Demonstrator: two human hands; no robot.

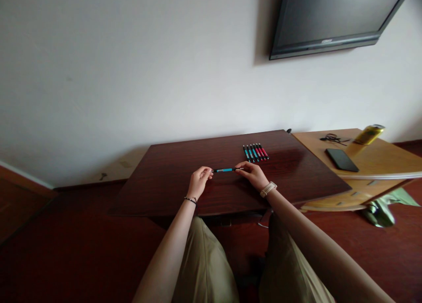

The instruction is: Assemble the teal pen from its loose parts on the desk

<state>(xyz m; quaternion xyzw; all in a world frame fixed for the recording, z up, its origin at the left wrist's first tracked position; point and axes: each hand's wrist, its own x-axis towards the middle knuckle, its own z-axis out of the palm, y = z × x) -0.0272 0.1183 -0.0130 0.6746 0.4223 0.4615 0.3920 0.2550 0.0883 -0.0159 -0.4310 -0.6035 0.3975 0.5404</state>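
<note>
A blue and black pen [226,169] is held level above the dark wooden table [184,158], one end in each hand. My left hand [199,180] pinches its left end, and a dark bracelet circles that wrist. At the other end, the fingers of my right hand [253,174] are closed on the pen; a light-banded watch sits on this wrist. Just beyond my right hand lies a row of several pens [255,152], side by side, blue ones on the left and red ones on the right.
To the right stands a lighter wooden cabinet [392,158] bearing a black phone [341,159], a dark cable [333,138] and a yellow can [368,134]. A television [329,21] hangs on the wall above. My knees are under the table's front edge.
</note>
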